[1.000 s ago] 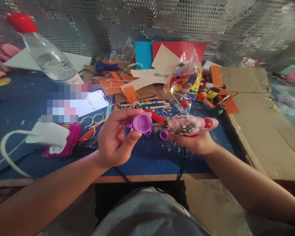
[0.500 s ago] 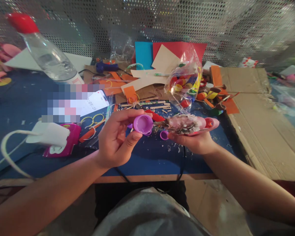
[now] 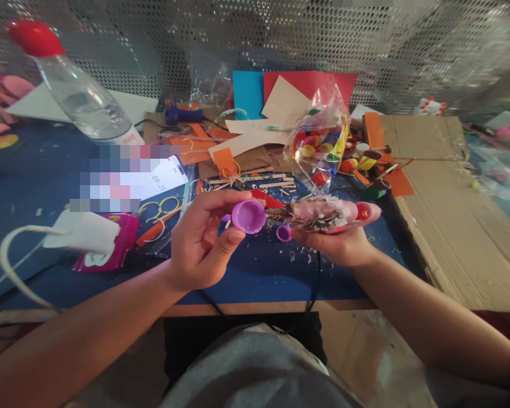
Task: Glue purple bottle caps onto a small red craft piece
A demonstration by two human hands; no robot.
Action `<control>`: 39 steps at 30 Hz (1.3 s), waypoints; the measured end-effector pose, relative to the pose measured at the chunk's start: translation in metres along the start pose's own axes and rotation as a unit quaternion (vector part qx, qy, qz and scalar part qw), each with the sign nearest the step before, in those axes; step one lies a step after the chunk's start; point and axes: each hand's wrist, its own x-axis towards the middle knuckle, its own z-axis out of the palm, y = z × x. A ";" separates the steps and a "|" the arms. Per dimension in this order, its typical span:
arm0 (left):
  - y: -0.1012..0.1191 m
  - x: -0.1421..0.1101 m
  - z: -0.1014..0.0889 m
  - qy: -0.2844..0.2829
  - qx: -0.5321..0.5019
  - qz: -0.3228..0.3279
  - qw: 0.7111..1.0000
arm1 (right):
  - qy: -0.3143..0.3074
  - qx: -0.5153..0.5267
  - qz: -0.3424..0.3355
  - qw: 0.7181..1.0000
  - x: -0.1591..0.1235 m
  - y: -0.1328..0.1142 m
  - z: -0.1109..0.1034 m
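My left hand [image 3: 202, 241] is closed round a purple plastic cap [image 3: 249, 216], holding it open side up above the blue table [image 3: 259, 272]. My right hand [image 3: 338, 243] grips a pink glue gun [image 3: 331, 213] crusted with dried glue and scraps. Its nozzle points left, right at the rim of the cap. A smaller purple cap [image 3: 283, 233] lies on the table just below the nozzle. A black cord runs from under my right hand down over the table's front edge.
A clear bottle with a red cap [image 3: 74, 93] lies at the back left. A phone [image 3: 161, 178], a white plug in a pink socket [image 3: 97, 241], a bag of coloured caps [image 3: 321, 141], coloured paper [image 3: 280, 93] and sticks crowd the middle. Cardboard [image 3: 446, 209] covers the right.
The cap and the glue gun's nozzle have edged slightly closer together. Both hands otherwise stay in place.
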 end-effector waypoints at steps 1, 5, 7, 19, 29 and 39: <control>0.000 0.000 0.000 0.002 0.003 0.000 1.000 | 0.000 0.000 0.001 1.000 0.000 0.000 0.000; 0.000 -0.001 -0.001 0.005 0.014 -0.002 1.000 | -0.004 -0.001 -0.008 1.000 0.000 0.000 0.000; 0.000 -0.002 -0.002 0.000 0.018 -0.008 1.000 | -0.004 -0.003 -0.003 1.000 0.001 -0.002 0.000; -0.002 0.002 -0.001 -0.012 -0.010 0.026 1.000 | -0.001 0.005 -0.003 1.000 0.003 -0.003 -0.001; 0.001 0.003 -0.001 -0.012 0.025 0.024 0.999 | 0.007 -0.018 -0.008 1.000 0.002 -0.002 0.000; 0.004 0.005 -0.001 -0.024 0.026 0.021 0.999 | 0.008 -0.028 0.008 1.000 0.001 -0.003 0.000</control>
